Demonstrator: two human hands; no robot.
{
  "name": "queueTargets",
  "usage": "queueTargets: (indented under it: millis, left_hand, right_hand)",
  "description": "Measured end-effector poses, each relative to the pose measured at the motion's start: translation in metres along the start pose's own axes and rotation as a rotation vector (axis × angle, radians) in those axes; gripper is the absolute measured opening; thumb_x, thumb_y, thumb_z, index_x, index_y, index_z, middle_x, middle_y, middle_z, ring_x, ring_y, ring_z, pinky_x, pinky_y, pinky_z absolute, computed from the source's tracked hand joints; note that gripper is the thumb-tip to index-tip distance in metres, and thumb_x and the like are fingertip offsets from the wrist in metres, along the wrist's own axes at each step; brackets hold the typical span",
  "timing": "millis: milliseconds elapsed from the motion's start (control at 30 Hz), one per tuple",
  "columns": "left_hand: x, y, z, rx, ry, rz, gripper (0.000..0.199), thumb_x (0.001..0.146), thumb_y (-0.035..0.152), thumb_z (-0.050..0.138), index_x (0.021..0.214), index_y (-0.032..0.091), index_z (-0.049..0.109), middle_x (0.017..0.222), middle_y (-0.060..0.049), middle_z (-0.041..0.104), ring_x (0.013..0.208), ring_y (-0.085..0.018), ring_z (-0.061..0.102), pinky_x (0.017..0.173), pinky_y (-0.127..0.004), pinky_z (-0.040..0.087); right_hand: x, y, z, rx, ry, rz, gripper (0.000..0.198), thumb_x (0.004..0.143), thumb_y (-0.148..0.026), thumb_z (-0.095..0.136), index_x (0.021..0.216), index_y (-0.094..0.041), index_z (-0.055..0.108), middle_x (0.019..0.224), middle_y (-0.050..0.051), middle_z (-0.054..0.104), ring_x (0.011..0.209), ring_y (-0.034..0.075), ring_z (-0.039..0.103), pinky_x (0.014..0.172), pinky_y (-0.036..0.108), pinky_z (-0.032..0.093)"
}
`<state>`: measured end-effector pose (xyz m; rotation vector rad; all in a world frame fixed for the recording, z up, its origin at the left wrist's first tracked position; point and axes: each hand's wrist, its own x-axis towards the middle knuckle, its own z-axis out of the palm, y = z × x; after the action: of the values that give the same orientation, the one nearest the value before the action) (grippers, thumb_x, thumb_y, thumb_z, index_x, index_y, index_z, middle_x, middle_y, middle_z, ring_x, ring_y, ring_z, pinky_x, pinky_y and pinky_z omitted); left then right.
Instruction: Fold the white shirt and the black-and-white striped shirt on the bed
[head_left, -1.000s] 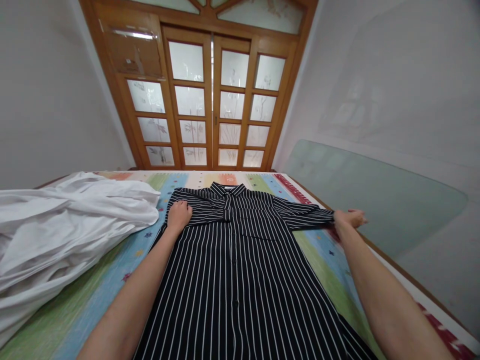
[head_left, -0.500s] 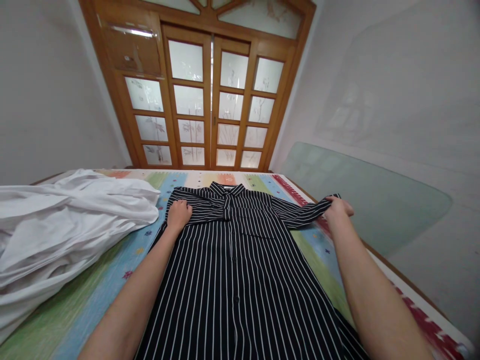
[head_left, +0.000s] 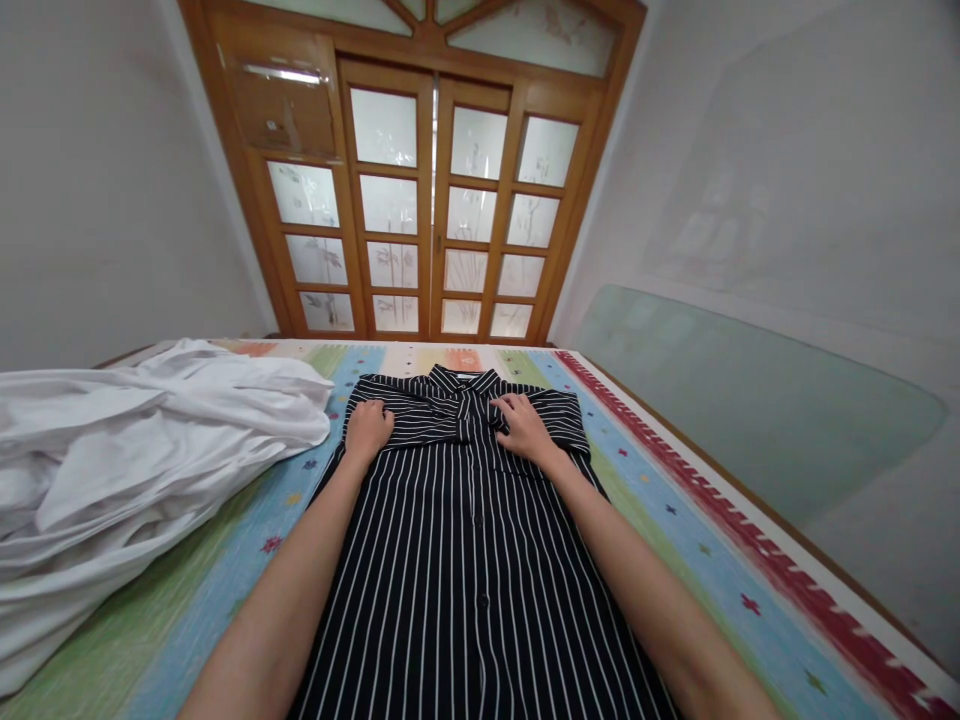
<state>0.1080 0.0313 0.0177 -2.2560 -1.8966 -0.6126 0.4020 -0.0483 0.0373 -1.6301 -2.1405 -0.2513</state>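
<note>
A black shirt with white stripes (head_left: 450, 560) lies front up, its collar (head_left: 463, 380) at the far end. Its left-side sleeve (head_left: 427, 415) is folded across the chest. My left hand (head_left: 370, 428) rests on that sleeve near the shoulder, fingers curled against the cloth. Folded inward too is the right-side sleeve (head_left: 564, 412). At the middle of the chest, my right hand (head_left: 523, 428) has the end of this sleeve between thumb and fingers, close to the other cuff.
Heaped white cloth (head_left: 180, 430) lies to the left on the colourful striped bed cover (head_left: 720, 560). A wall with a pale green panel (head_left: 750, 390) runs along the right side. Beyond the bed stand wooden doors with glass panes (head_left: 435, 210).
My right hand has brought the right-side sleeve inward, from stretched out at the right to across the chest. My left hand stays on the other sleeve. The view has shifted slightly.
</note>
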Motion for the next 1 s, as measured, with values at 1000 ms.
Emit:
queueTargets:
  millis: [1000]
  left_hand:
    - [0.002, -0.003, 0.006, -0.003, -0.053, -0.003, 0.043, 0.093, 0.026, 0.035, 0.122, 0.006, 0.060, 0.129, -0.018, 0.058, 0.122, -0.030, 0.051, 0.103, -0.039, 0.041]
  right_hand:
    - [0.010, -0.026, 0.044, 0.106, 0.100, 0.337, 0.046, 0.091, -0.034, 0.043, 0.125, -0.006, 0.058, 0.137, 0.020, 0.052, 0.131, 0.029, 0.041, 0.109, 0.041, 0.030]
